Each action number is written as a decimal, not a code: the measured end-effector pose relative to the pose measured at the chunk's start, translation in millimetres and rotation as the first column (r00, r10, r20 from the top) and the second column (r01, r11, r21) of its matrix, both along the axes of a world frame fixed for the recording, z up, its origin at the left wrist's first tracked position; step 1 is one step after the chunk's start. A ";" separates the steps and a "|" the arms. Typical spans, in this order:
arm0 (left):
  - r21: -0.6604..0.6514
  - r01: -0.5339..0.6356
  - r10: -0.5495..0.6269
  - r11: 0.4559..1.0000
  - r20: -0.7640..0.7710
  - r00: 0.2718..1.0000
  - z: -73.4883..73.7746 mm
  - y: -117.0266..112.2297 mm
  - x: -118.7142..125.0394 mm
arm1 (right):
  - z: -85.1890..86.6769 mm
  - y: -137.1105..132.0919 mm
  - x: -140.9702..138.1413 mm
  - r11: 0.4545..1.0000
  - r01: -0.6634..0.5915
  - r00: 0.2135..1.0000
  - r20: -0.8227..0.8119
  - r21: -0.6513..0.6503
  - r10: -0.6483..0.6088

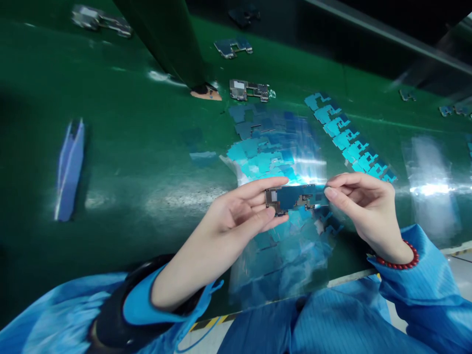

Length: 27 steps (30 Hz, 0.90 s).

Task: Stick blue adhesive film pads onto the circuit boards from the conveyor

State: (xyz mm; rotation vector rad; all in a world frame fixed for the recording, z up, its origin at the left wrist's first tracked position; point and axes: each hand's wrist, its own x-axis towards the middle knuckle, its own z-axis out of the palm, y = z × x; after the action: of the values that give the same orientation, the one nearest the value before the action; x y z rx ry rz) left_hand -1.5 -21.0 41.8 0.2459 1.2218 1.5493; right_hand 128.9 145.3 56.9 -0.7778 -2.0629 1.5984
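My left hand (245,206) grips a small circuit board (273,197) by its left end, thumb below and fingers behind. A blue film piece (289,196) lies over much of the board's face. At the right end, my right hand (359,204) pinches thumb and forefinger on the film's edge; whether the board's edge is also between them is hidden. Beneath the hands, many cut blue film pieces (250,152) lie heaped on clear plastic sheeting (254,280).
On the green mat (147,147), a row of blue cut pieces (342,137) runs diagonally at right. Another circuit board (249,91) lies beyond the heap. Purple tweezers (70,169) rest at left. A dark post (165,39) stands at the back. More clear sheeting (429,172) is at right.
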 end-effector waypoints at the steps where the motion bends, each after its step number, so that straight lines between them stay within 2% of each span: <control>1: -0.010 -0.004 0.004 1.000 -0.020 1.000 0.0 -0.1 0.4 | -0.2 0.0 0.1 1.000 -0.004 1.000 0.001 -0.008 0.004; 6: -0.018 -0.009 0.008 1.000 -0.063 0.998 0.0 0.6 1.9 | -1.3 -1.9 -1.6 0.999 -0.020 1.000 0.004 -0.045 0.020; 18: 0.001 -0.054 0.053 0.999 -0.170 0.984 0.2 1.4 7.3 | 0.1 -4.1 -3.9 1.000 -0.011 1.000 0.008 -0.027 0.012; 23: -0.034 -0.029 0.022 0.999 -0.203 0.979 1.6 -0.3 8.1 | -0.3 -4.5 -5.1 1.000 -0.008 1.000 0.018 0.019 0.008; 27: -0.055 -0.018 0.001 0.998 -0.286 0.958 3.1 -0.5 8.2 | 0.4 -5.0 -5.6 0.999 -0.002 0.999 0.039 0.036 0.000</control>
State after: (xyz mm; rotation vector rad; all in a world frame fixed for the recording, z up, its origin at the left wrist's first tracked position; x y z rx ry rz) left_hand 6.7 -21.5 45.0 0.4395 1.4920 1.5207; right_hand 123.3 140.3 57.2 -0.8012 -2.1137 1.5538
